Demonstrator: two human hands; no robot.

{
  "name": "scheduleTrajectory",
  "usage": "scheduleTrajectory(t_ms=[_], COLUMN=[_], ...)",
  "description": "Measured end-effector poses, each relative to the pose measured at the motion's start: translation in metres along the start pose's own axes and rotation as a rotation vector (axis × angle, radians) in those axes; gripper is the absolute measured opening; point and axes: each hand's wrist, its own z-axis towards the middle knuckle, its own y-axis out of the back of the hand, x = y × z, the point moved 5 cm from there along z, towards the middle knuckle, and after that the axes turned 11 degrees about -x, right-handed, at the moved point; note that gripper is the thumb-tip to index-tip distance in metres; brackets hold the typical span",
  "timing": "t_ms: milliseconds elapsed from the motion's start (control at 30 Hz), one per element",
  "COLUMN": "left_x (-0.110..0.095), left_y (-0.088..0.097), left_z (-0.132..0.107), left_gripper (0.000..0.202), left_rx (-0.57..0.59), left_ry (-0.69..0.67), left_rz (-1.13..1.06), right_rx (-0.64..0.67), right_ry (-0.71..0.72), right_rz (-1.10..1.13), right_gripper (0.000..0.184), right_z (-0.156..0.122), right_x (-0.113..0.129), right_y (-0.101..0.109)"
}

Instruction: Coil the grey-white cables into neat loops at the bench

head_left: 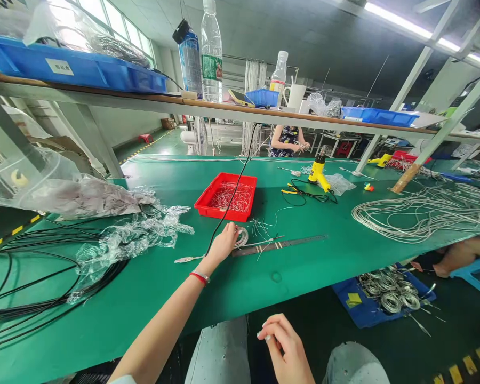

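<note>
My left hand (223,242) reaches over the green table, its fingers closed on the edge of a small coil of pale cable (242,237). A white connector end (189,260) of a cable lies by my left wrist. Just right of the coil, a dark ruler-like strip (292,243) with pale marks lies flat on the table. Over my lap, below the table edge, is my right hand (286,349). Its fingers are loosely bent and I see nothing in them. Behind my left hand stands a red tray (224,214) with thin white wire pieces in it.
A yellow heat gun (319,173) stands behind right, near bundled grey cables (404,218). Black cables (24,306) and plastic wrapping (140,234) cover the left. A shelf (240,111) spans above. A blue floor bin (364,312) holds cable coils. A person (286,141) works beyond.
</note>
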Motion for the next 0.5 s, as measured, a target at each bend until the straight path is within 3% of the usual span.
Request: scheduleTrajectory(t_ms=[200, 500], left_x=[0.023, 0.025], left_y=[0.012, 0.017], left_z=[-0.016, -0.027], left_gripper=[0.024, 0.025], left_rx=[0.025, -0.023], left_ry=[-0.054, -0.032], left_rz=[-0.029, 0.016], right_rx=[-0.008, 0.020], right_ry=[-0.051, -0.069], right_rz=[0.017, -0.001], right_gripper=[0.029, 0.032], right_z=[-0.021, -0.029], right_x=[-0.028, -0.032], right_y=[-0.007, -0.016])
